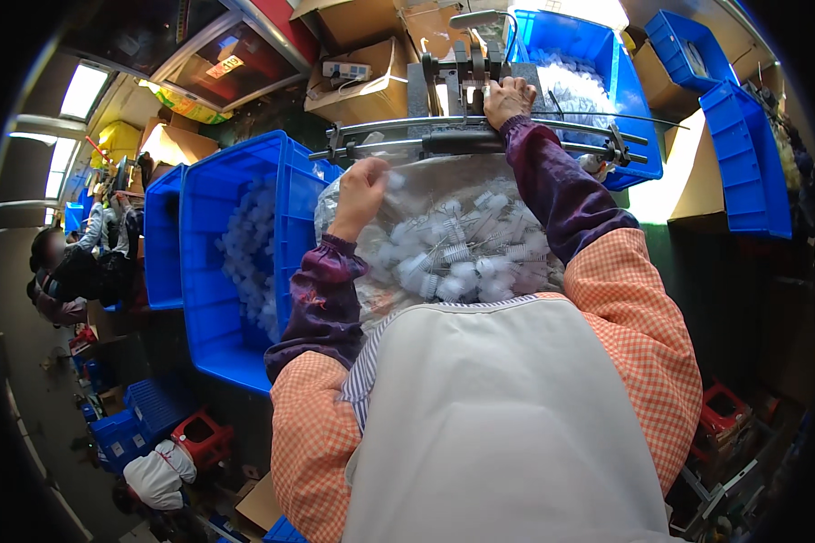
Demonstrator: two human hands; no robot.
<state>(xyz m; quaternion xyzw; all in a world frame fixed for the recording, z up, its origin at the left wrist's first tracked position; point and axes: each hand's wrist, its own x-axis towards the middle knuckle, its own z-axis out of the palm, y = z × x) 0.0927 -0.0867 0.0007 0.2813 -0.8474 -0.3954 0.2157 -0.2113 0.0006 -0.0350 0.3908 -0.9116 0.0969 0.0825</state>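
Note:
My left hand [360, 197] is closed in a pinch above the left side of a clear plastic sheet [335, 206]; a small blurred white piece [394, 180] shows at its fingertips. My right hand [510, 100] is curled on the bench machine [471, 77], with its fingertips and whatever they grip hidden. Across the machine's front run metal rails [389, 136] with a dark roller bar [462, 142]. Between my forearms, on the plastic, lies a heap of small white bristle brushes [462, 249] with thin wire stems.
At my left a deep blue bin [231, 348] holds many white pieces; another blue bin [161, 271] adjoins it. Beyond the machine at right stands a blue bin [638, 90] of white pieces. A thin rod [647, 118] juts rightward. An open carton [371, 95] sits behind. Other people work at far left.

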